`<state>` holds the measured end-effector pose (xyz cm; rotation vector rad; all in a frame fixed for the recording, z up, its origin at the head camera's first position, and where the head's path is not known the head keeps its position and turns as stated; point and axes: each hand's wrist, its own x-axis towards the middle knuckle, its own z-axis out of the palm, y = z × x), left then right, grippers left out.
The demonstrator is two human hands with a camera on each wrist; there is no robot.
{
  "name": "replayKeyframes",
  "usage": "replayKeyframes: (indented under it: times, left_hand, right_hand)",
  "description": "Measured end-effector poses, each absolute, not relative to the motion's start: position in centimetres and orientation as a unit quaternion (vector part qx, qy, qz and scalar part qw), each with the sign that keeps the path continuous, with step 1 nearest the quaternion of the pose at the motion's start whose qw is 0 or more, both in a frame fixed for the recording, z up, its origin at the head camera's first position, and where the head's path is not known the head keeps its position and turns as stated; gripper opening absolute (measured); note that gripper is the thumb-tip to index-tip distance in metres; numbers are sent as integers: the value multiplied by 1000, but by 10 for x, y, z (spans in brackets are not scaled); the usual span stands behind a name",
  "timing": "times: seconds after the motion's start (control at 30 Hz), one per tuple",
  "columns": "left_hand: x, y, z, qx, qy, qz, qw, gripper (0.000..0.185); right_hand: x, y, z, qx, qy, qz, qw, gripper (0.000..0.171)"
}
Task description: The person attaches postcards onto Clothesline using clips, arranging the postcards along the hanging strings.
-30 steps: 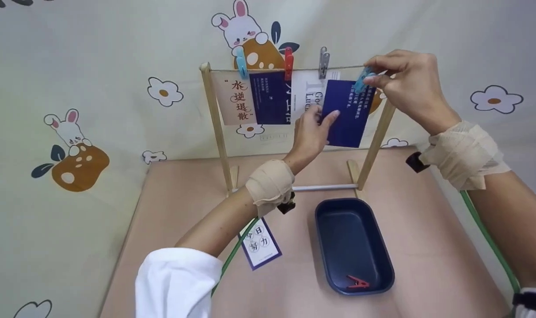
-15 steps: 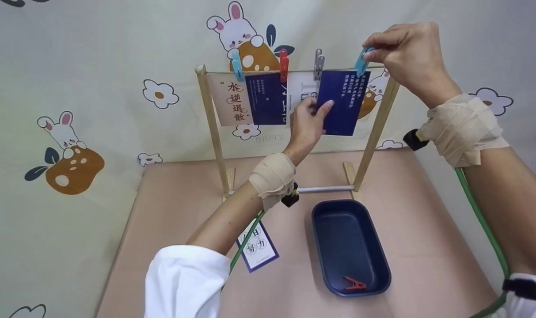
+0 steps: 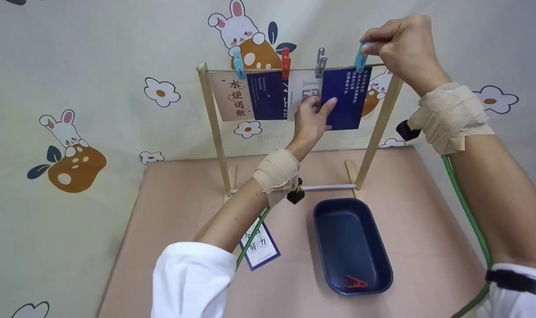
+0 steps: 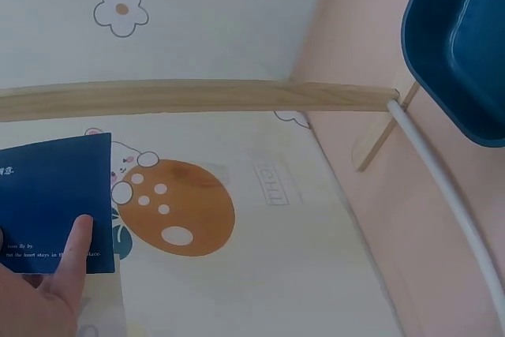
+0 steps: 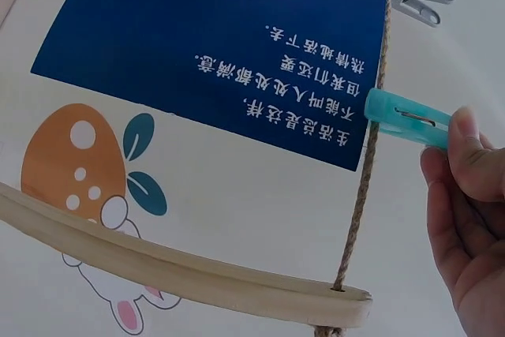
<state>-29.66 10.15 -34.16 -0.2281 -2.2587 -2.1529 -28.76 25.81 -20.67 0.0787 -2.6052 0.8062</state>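
A dark blue card [image 3: 345, 97] hangs at the right end of a string [image 5: 371, 155] stretched across a small wooden rack [image 3: 208, 128]. My left hand [image 3: 312, 119] pinches the card's lower left edge; in the left wrist view its thumb lies on the card [image 4: 51, 203]. My right hand [image 3: 402, 46] pinches a light blue clothespin [image 3: 361, 58] at the card's top edge, and the right wrist view shows the clothespin [image 5: 406, 117] clamped over string and card. To the left hang other cards under a blue peg [image 3: 238, 64], a red peg [image 3: 286, 63] and a grey peg [image 3: 320, 62].
A dark blue tray [image 3: 351, 245] stands on the pink tabletop [image 3: 184, 212] in front of the rack, with a red peg [image 3: 355, 282] inside it. A purple-edged card [image 3: 261, 247] lies under my left forearm. A rabbit-print backdrop [image 3: 95, 88] closes off the back and left.
Both hands rose with the dark blue card until its top edge met the string. The light blue clothespin now sits upright on the string over the card.
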Motion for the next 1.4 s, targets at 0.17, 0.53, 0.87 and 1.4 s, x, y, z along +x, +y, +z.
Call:
replayKeyframes:
  times: [0.17,0.53,0.87,1.4]
  left_hand:
    - [-299,100,-342,-71,-719,-691,1,27]
    - [-301,99,-339,-72,-720,-690,-12,30]
    - [-301,99,-344,-64,-717,-694,-10,33]
    - [-299,86,-359,-58,-747,-663,10,34]
  right_hand:
    - [-294,256,-210,16,-940,298,168,24]
    - [-292,257,-212,30,-943,303,135,32]
    - [-290,262,-220,48,-941,318,103,42]
    - [-273,285,-218,54,-874,450,177,43]
